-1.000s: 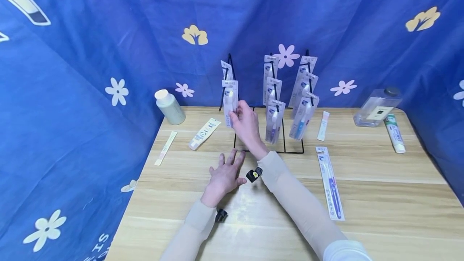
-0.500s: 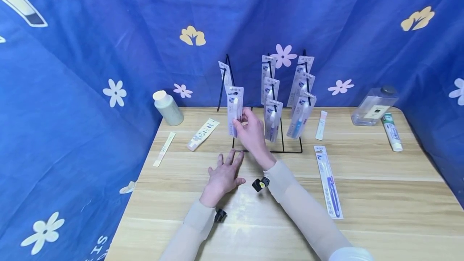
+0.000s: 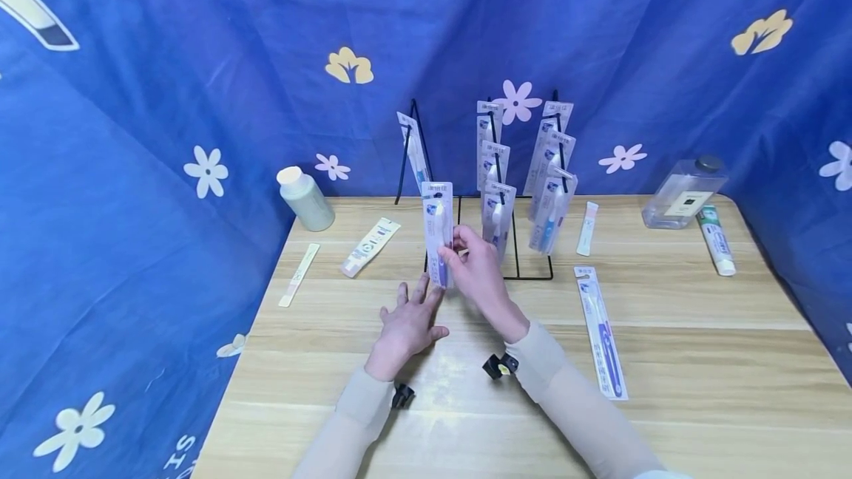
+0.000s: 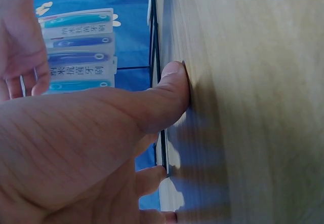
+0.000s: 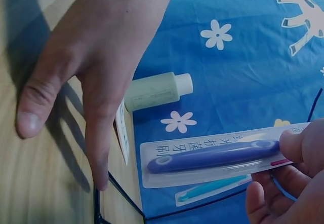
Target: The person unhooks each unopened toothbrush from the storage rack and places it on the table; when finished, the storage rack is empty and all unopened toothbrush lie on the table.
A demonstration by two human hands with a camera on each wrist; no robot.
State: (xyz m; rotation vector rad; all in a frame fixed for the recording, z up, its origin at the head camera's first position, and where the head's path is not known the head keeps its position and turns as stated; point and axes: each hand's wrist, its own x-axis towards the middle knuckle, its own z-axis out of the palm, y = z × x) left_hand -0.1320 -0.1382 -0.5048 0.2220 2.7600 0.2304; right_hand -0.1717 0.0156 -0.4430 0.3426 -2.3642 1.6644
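In the head view my right hand (image 3: 482, 276) pinches a packaged toothbrush (image 3: 436, 216) by its right edge, low on the blister pack. Its purple handle (image 5: 217, 155) and printed card show large in the right wrist view, between thumb and fingers. A black wire display rack (image 3: 532, 279) stands behind the hands. My left hand (image 3: 406, 327) rests with spread fingers on the table, fingertips at the rack's front bar. On the rack's left arm hangs a packaged toothbrush (image 3: 414, 146) with a teal handle. Several more packs (image 3: 497, 216) hang on the middle and right arms.
Left of the rack are a green bottle (image 3: 306, 199), a tube (image 3: 370, 247) and a thin sachet (image 3: 299, 275). To the right lie another sachet (image 3: 587, 228), a packaged toothbrush (image 3: 601, 331), a clear bottle (image 3: 684, 198) and a toothpaste tube (image 3: 717, 240). Blue curtain (image 3: 266, 94) surrounds the table.
My right hand has drawn the toothbrush pack off the rack's left arm, toward me and down, slightly right. The left hand stays in place.
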